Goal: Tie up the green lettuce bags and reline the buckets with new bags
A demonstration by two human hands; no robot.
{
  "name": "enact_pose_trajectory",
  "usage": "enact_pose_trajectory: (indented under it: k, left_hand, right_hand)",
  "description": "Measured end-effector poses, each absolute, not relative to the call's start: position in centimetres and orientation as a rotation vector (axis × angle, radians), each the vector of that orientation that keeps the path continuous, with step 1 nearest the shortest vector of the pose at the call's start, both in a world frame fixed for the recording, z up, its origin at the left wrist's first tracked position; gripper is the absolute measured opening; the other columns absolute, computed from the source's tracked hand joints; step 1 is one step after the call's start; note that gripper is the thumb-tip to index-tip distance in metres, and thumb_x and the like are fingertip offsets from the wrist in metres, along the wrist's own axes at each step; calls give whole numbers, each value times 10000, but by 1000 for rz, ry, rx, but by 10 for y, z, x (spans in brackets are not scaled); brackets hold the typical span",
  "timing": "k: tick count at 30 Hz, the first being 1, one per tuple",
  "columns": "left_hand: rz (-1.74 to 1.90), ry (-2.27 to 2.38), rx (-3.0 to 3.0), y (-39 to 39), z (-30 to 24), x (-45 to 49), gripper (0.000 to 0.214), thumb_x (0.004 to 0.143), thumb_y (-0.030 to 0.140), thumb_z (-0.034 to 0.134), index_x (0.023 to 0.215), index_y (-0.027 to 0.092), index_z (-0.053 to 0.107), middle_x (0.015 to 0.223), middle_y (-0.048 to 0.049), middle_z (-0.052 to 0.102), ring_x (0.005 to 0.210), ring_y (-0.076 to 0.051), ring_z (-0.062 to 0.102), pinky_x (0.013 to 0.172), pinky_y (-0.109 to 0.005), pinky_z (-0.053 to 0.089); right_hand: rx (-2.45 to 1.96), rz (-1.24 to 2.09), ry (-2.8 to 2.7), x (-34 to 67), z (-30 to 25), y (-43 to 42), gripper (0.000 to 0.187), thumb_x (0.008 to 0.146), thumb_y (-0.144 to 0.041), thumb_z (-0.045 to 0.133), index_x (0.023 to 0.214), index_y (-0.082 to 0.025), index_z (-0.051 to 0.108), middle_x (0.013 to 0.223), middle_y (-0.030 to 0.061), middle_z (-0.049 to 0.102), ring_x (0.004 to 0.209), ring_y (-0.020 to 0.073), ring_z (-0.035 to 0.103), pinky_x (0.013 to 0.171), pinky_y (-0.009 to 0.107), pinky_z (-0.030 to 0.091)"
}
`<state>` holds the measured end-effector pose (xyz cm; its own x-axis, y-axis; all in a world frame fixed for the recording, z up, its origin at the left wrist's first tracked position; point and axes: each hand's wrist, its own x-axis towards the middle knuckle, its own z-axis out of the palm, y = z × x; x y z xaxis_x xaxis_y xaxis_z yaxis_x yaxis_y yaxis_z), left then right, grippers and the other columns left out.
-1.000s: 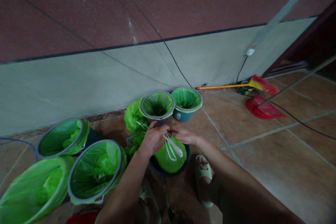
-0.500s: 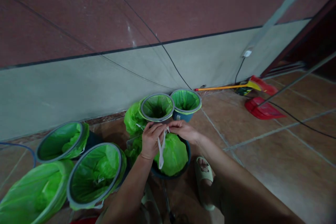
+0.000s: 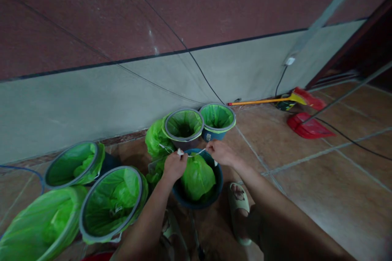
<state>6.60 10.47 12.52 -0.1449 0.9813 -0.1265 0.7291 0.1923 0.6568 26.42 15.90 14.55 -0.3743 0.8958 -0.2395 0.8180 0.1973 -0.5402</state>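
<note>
A green garbage bag (image 3: 198, 177), gathered at its top, sits inside a dark blue trash can (image 3: 219, 195) between my feet. Its white drawstring (image 3: 200, 152) runs taut across the bag's neck. My left hand (image 3: 175, 166) is closed on one end, with a bit of white showing above the fingers. On the other side, my right hand (image 3: 221, 152) pinches the opposite end, and a short white tail hangs below it. Both hands are above the can's far rim.
Two lined trash cans (image 3: 183, 124) (image 3: 217, 117) stand by the wall, beside a filled green bag (image 3: 156, 138). Several more lined cans (image 3: 112, 204) are at the left. A broom (image 3: 260, 101), a red dustpan (image 3: 309, 126) and a black cable (image 3: 352, 143) lie at the right.
My hands have moved apart, left hand leftward and right hand rightward, stretching the drawstring that hung loose before. The bag's neck has drawn narrower, and more of the can's rim shows.
</note>
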Motion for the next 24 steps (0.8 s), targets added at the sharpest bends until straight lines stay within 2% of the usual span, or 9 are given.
enact_pose_trajectory:
  k: [2,4,8,10,14,17,19,21,24]
  left_hand:
    - [793,1797,1258,108,122,70,237,784,294,524,575,188,553,561,-13,598,563,-150,571,600,-268,412]
    - [975,1606,949,109,120,77,245,739,327,557,547,183,503,613,-13,634,490,-110,521,543,-253,402]
    - [1112,1363,641,106,122,89,327,673,436,656,564,170,499,650,-15,653,453,-80,493,501,-243,395]
    - [1130,1329,638,105,123,92,314,642,440,703,622,156,571,607,7,614,490,-90,517,531,-244,417]
    - [1109,1260,879,106,122,92,241,575,257,749,774,143,676,656,25,613,606,-98,548,604,-223,429]
    - [970,1264,1169,105,120,92,154,657,267,705,737,138,675,566,39,559,535,-86,485,540,-210,380]
    - [903,1262,1307,104,120,93,189,759,331,633,727,146,656,555,33,549,500,-88,468,512,-214,372]
    - [915,1243,1365,102,120,94,219,823,361,566,785,158,641,611,22,574,507,-93,496,514,-217,396]
    - [986,1235,1336,103,121,92,187,835,333,540,873,172,628,678,16,598,503,-94,524,505,-218,419]
  right_hand:
    - [-1552,1012,-2251,263,146,160,227,885,-262,486,745,-164,636,724,35,643,675,130,559,596,235,351]
    - [-1468,1097,-2174,261,145,160,285,900,-312,461,697,-162,593,663,9,594,634,116,533,566,225,330]
    - [-1307,1300,-2080,257,144,158,332,908,-356,442,659,-164,549,606,-12,541,604,111,528,569,219,355]
    - [-1222,1233,-2119,256,146,157,339,904,-340,454,628,-165,541,614,-6,538,638,116,524,610,227,376]
    - [-1063,1056,-2175,251,150,154,309,891,-278,487,618,-154,561,764,32,587,775,129,544,733,247,412]
    - [-980,1102,-2145,247,150,151,280,891,-332,518,694,-150,601,911,52,611,832,129,565,765,249,433]
    - [-1008,1290,-2038,246,148,150,311,903,-447,501,850,-167,625,878,36,618,752,118,576,668,228,454]
    - [-1103,1512,-1885,246,145,150,451,906,-585,421,989,-180,604,783,13,611,595,101,552,507,204,427]
    - [-1208,1660,-1816,249,141,151,629,888,-704,289,909,-159,603,657,4,580,455,84,487,398,196,375]
